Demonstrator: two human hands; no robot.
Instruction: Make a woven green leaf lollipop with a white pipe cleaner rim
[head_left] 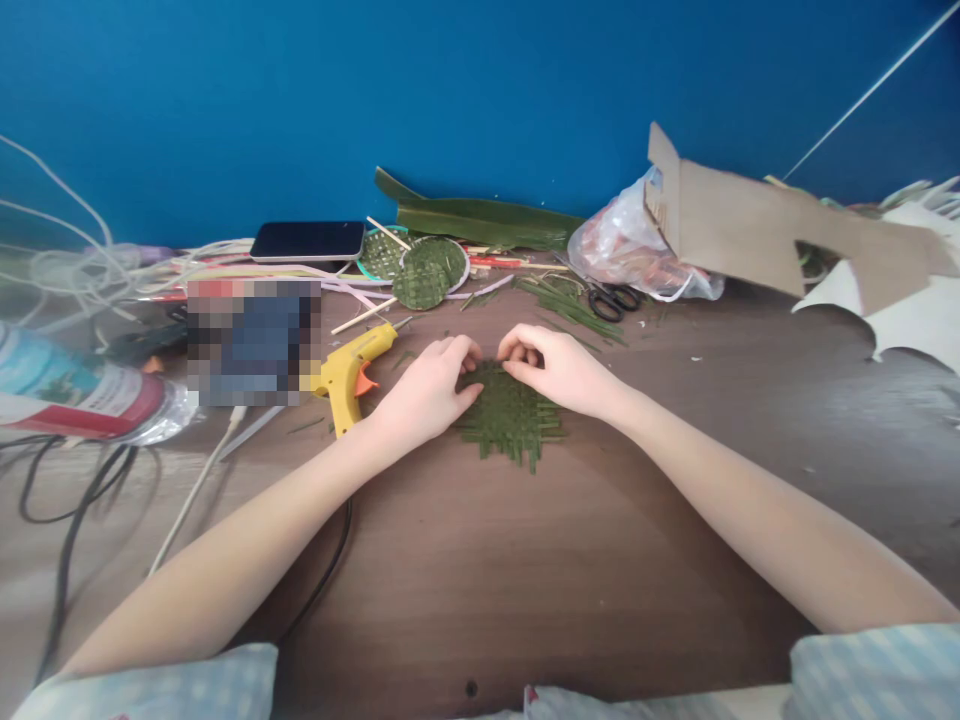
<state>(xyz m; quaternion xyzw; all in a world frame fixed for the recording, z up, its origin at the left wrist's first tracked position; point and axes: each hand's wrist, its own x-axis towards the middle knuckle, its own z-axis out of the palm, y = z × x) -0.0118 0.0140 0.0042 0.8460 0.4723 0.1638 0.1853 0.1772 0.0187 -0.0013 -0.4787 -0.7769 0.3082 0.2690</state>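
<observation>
A small mat of woven green leaf strips [511, 415] lies on the brown table in front of me, loose strip ends sticking out along its near and side edges. At its far left corner, my left hand [442, 385] bends its fingers over the edge, thumb against the weave. My right hand [551, 362] pinches the far edge from the other side, thumb and forefinger close together. The fingers hide most of that far edge. Just left of my left hand lies a yellow glue gun [352, 375] with an orange trigger.
Behind the mat lie round woven leaf pieces [431, 272], cut strips [574, 310], black scissors [611, 302] and a long leaf [487, 222]. A phone [307, 241], cables and a bottle [75, 395] are at left. A plastic bag [619, 245] and cardboard [739, 215] stand back right.
</observation>
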